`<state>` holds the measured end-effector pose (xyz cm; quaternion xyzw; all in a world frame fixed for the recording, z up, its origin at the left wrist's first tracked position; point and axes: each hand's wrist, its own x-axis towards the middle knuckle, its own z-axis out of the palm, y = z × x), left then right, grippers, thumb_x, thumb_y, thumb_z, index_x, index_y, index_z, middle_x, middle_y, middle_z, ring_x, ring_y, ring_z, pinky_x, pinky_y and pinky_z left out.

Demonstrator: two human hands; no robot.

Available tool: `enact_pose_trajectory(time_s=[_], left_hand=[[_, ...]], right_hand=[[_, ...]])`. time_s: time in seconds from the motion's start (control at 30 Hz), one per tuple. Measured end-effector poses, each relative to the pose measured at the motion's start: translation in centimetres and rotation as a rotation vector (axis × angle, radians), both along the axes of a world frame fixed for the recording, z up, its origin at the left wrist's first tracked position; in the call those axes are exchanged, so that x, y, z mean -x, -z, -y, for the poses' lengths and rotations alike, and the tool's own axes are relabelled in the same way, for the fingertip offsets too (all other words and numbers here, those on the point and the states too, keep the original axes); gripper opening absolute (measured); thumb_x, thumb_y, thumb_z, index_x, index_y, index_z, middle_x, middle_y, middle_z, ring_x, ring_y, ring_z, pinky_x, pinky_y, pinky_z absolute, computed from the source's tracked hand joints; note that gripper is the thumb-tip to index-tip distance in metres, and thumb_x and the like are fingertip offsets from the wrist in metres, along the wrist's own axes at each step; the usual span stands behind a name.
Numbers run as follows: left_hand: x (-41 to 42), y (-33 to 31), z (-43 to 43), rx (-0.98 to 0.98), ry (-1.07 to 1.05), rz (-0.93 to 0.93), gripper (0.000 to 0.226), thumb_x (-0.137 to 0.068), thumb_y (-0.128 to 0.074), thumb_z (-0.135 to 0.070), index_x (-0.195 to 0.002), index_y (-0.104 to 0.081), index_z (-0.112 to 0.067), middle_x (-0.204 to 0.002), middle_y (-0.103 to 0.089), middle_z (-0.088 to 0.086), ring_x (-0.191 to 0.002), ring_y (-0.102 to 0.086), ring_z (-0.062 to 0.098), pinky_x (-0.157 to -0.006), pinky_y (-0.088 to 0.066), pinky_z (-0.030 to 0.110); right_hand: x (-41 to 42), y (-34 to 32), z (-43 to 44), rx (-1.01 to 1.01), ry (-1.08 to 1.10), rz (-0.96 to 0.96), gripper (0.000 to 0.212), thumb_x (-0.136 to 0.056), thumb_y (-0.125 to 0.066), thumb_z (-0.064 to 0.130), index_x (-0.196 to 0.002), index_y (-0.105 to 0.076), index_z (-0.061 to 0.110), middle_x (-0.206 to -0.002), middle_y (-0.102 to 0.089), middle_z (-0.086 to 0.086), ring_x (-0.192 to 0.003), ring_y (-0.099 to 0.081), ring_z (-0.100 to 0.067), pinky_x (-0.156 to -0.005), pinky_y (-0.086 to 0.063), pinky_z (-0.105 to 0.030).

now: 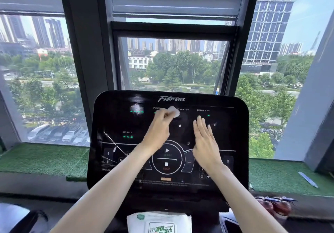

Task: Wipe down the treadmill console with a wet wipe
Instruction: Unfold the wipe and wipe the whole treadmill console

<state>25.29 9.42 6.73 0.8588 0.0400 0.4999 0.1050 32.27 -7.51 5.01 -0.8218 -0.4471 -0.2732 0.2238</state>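
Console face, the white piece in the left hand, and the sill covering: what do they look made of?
Console face: glossy black plastic or glass, going by the reflections; lines at its lower left could be cracks. White piece pinched in the left hand: soft, crumpled wipe fabric. Sill covering: artificial turf, with a green tufted pile.

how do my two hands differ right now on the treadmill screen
The left hand is curled, pinching a small white wet wipe; the right hand is flat, fingers straight, holding nothing. The left reaches higher up the glossy black treadmill console; the right sits lower. Both are over its screen.
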Motion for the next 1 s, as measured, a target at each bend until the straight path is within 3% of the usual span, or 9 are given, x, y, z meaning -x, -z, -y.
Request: enact_pose_trajectory(time_s=[0.07,0.17,0.23,0.3,0.37,0.47,0.57,0.83,1.0], left_hand=[[0.2,-0.3,-0.8,0.076,-0.052,0.062,0.047,-0.082,-0.050,0.018,-0.119,-0.061,-0.008,-0.107,-0.048,0.007,-0.102,-0.046,0.014,-0.099,-0.038,0.020],[0.4,-0.7,-1.1,0.474,-0.319,0.313,0.050,-0.082,-0.046,0.019,-0.121,-0.060,-0.009,-0.102,-0.040,0.003,-0.097,-0.040,0.015,-0.093,-0.032,0.014],[-0.6,-0.8,0.6,0.386,-0.310,0.222,0.053,-0.079,-0.046,0.020,-0.122,-0.060,-0.008,-0.103,-0.044,0.006,-0.098,-0.041,0.020,-0.092,-0.035,0.019],[-1.6,-0.6,2.1,0.105,-0.155,0.045,0.052,-0.078,-0.050,0.018,-0.119,-0.062,-0.011,-0.105,-0.050,0.007,-0.099,-0.045,0.021,-0.093,-0.040,0.026],[-1.4,-1.0,1.6,-0.031,-0.083,-0.030,0.048,-0.081,-0.052,0.015,-0.118,-0.063,-0.013,-0.104,-0.051,0.004,-0.098,-0.046,0.019,-0.092,-0.042,0.026],[0.3,-0.9,-0.3,0.106,-0.178,0.123,0.048,-0.078,-0.051,0.020,-0.115,-0.065,-0.007,-0.101,-0.048,-0.003,-0.097,-0.043,0.013,-0.091,-0.042,0.023],[0.6,-0.2,-0.4,0.301,-0.309,0.263,0.054,-0.077,-0.048,0.022,-0.117,-0.064,-0.009,-0.099,-0.049,0.008,-0.094,-0.046,0.022,-0.090,-0.038,0.021],[-2.4,-2.7,2.9,-0.101,0.000,-0.153,0.043,-0.081,-0.052,0.013,-0.117,-0.062,-0.007,-0.104,-0.054,0.009,-0.098,-0.049,0.023,-0.085,-0.044,0.025],[1.6,-1.0,-2.2,0.139,-0.126,0.067,0.047,-0.082,-0.053,0.018,-0.119,-0.061,-0.009,-0.101,-0.048,0.005,-0.098,-0.044,0.014,-0.094,-0.043,0.030]], right_hand=[[-0.1,0.1,0.0,0.005,0.002,-0.002,0.078,-0.071,-0.048,-0.015,-0.144,-0.022,-0.005,-0.154,-0.016,-0.019,-0.143,-0.010,-0.029,-0.116,-0.008,-0.039],[-0.3,0.1,0.1,0.034,0.006,0.023,0.082,-0.067,-0.053,-0.014,-0.143,-0.022,-0.005,-0.153,-0.018,-0.019,-0.142,-0.014,-0.031,-0.115,-0.010,-0.040],[-0.5,0.2,0.2,0.064,0.016,0.034,0.084,-0.064,-0.056,-0.013,-0.142,-0.024,-0.006,-0.152,-0.020,-0.021,-0.141,-0.017,-0.032,-0.115,-0.014,-0.042],[-0.7,0.2,0.3,0.088,0.012,0.026,0.085,-0.064,-0.056,-0.013,-0.142,-0.024,-0.006,-0.152,-0.019,-0.021,-0.142,-0.016,-0.031,-0.115,-0.016,-0.043],[-0.8,0.1,0.6,0.098,0.000,0.027,0.086,-0.065,-0.055,-0.012,-0.143,-0.021,-0.005,-0.154,-0.015,-0.019,-0.142,-0.013,-0.030,-0.116,-0.014,-0.043],[-0.8,0.0,0.8,0.103,-0.032,0.029,0.087,-0.069,-0.053,-0.010,-0.146,-0.012,-0.002,-0.156,-0.006,-0.015,-0.144,-0.004,-0.026,-0.117,-0.005,-0.039],[-0.8,-0.1,0.8,0.079,-0.036,0.017,0.088,-0.070,-0.054,-0.010,-0.146,-0.011,-0.001,-0.156,-0.004,-0.013,-0.144,-0.002,-0.024,-0.117,-0.004,-0.037],[-0.9,0.3,0.3,0.079,0.018,0.040,0.084,-0.067,-0.054,-0.010,-0.144,-0.020,-0.004,-0.154,-0.014,-0.019,-0.143,-0.012,-0.029,-0.117,-0.009,-0.040],[-0.3,0.0,0.3,0.060,-0.035,0.022,0.081,-0.076,-0.049,-0.006,-0.147,-0.009,-0.002,-0.156,-0.001,-0.015,-0.144,0.001,-0.025,-0.116,0.003,-0.036]])
